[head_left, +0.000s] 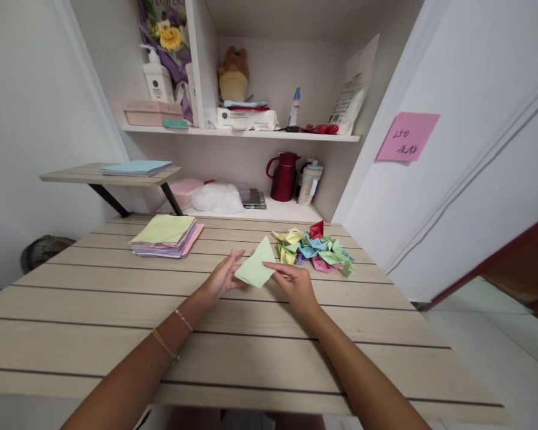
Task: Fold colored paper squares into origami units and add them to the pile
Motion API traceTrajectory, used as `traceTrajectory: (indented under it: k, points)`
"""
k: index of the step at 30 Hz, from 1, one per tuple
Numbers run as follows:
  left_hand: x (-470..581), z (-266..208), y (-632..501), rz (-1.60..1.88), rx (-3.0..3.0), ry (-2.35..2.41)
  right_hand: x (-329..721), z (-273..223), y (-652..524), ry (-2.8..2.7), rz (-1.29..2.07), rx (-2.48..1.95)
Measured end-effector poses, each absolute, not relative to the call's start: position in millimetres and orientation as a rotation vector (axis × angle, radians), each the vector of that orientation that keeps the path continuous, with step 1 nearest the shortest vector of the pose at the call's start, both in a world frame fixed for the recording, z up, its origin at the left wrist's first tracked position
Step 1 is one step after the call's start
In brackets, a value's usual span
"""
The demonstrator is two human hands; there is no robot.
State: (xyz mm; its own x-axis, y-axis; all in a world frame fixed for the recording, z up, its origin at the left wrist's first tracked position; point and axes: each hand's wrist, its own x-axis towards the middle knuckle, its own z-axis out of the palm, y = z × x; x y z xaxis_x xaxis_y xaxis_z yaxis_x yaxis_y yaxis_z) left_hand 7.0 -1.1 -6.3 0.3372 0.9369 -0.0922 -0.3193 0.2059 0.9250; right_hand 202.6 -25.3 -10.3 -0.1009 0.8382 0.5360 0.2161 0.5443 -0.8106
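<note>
A light green folded sheet of paper point(256, 266), roughly diamond-shaped with a point at the top, is held above the table. My right hand point(297, 288) pinches its right side between thumb and fingers. On the other side, my left hand point(224, 276) has its fingers stretched and apart, close by the paper's left corner; whether they touch it I cannot tell. A heap of small folded paper pieces point(316, 246) in yellow, blue, green, pink and red lies beyond my right hand. Farther to the left sits a stack of coloured paper sheets point(164, 235), pale yellow on top.
The slatted wooden table point(251, 352) reaches a white shelf unit at the back. A small raised shelf point(78, 173) carries blue sheets point(137, 168). Behind stand a red jug point(284, 179) and a pale bottle point(310, 184). A pink note point(407, 136) hangs at right.
</note>
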Motion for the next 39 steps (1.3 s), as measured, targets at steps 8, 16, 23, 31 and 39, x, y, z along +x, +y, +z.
traceTrajectory:
  k: [8, 16, 23, 31, 39]
  points:
    - [6, 2, -5, 1.073, 1.116, 0.816, 205, -16, -23, -1.892, 0.673, -0.812]
    - [9, 0, -6, 1.155, 1.135, 0.792, 203, -12, -24, -1.928, 0.985, -0.674]
    - [5, -3, -5, 1.016, 1.276, 0.834, 202, -8, -27, -1.949, 1.015, -0.636]
    - [2, -2, -4, 0.907, 1.262, 0.773, 204, -13, -20, -1.679, 0.877, -0.944]
    - [10, -9, -6, 0.996, 1.297, 0.835, 200, -20, -15, -1.418, 1.175, -0.836]
